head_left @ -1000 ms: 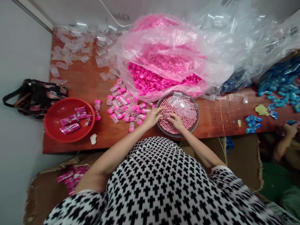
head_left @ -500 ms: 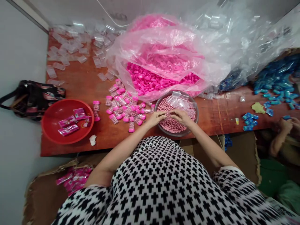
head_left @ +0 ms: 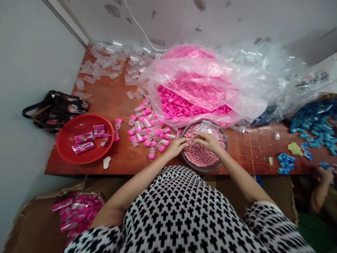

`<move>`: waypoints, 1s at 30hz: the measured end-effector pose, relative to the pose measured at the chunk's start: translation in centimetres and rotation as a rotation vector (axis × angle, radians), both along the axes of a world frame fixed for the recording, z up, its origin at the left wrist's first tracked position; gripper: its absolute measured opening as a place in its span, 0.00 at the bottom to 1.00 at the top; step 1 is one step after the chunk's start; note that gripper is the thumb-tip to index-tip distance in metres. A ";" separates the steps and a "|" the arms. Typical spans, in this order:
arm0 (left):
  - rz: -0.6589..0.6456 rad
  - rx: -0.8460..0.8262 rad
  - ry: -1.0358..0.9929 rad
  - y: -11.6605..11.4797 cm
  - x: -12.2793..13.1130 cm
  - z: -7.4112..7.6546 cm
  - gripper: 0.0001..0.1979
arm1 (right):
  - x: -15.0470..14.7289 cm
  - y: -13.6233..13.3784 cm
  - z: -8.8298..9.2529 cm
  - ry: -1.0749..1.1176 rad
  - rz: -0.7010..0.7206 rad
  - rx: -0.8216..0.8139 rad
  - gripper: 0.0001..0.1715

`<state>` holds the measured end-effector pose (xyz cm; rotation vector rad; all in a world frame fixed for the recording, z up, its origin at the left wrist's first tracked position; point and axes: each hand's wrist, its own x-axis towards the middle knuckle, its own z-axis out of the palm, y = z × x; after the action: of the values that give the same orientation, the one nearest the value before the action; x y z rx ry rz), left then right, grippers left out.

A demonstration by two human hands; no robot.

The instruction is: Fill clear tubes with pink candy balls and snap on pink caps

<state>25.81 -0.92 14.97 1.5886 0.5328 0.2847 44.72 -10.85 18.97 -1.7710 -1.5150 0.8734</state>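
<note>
A long reddish wooden bench (head_left: 252,151) runs across the scene against a pale wall, seen from above by a person in a black-and-white patterned top (head_left: 168,207). At the far centre, a huge clear plastic bag (head_left: 200,66) slumps open around a heap of bright pink plastic caps (head_left: 184,102), with more clear plastic piled to its right. Near the bench's front edge, a shallow round bowl (head_left: 202,170) sits just in front of the bag, holding pink beads (head_left: 198,154) and a few small clear bags (head_left: 207,128). The person's left hand (head_left: 177,147) rests at the bowl's near-left side, and the right hand (head_left: 207,141) lies over the beads at its far side. Both grips are loosely curled, fingers reaching into the bowl; whether either is pinching a bead cannot be told. Left of the bowl lie clear tubes filled with pink beads and capped in pink (head_left: 147,137). Further left, a red basin (head_left: 84,158) holds pink packets (head_left: 84,137). At the right edge, a co-worker's hand (head_left: 322,175) reaches toward blue pieces (head_left: 284,165).
</note>
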 end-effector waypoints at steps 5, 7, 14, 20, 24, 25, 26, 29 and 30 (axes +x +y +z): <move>0.150 -0.102 0.031 1.4 -2.4 1.2 0.15 | 1.3 9.3 -0.7 -0.412 -0.050 -0.032 0.14; 0.223 -0.113 0.040 1.7 -3.1 1.3 0.15 | 1.2 13.2 -1.3 -0.587 0.012 -0.085 0.16; 0.379 -0.145 0.067 2.2 -4.1 0.0 0.16 | 0.1 21.3 -2.8 -0.984 0.360 -0.148 0.18; 0.513 -0.385 -0.045 3.1 -4.2 -1.0 0.21 | 2.0 21.5 -3.0 -0.721 0.294 0.006 0.11; 0.584 -0.506 -0.174 4.4 -2.9 -0.6 0.24 | 2.9 19.8 -1.6 -0.423 -0.039 0.192 0.12; 0.593 -0.522 -0.201 4.8 -2.4 -0.2 0.24 | 2.7 19.2 -1.2 -0.321 -0.112 0.196 0.13; 0.601 -0.531 -0.229 5.1 -1.8 0.2 0.25 | 2.3 18.6 -0.8 -0.203 -0.167 0.186 0.15; 0.609 -0.563 -0.308 5.6 -0.1 1.6 0.25 | 0.2 16.2 0.5 0.049 -0.193 0.092 0.19; 0.609 -0.580 -0.329 5.7 0.4 2.0 0.25 | -0.7 15.2 0.9 0.084 -0.191 0.070 0.19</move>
<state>26.21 4.74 16.99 0.7695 0.7504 0.7600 44.01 4.39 19.84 -1.7718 -1.2842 0.7798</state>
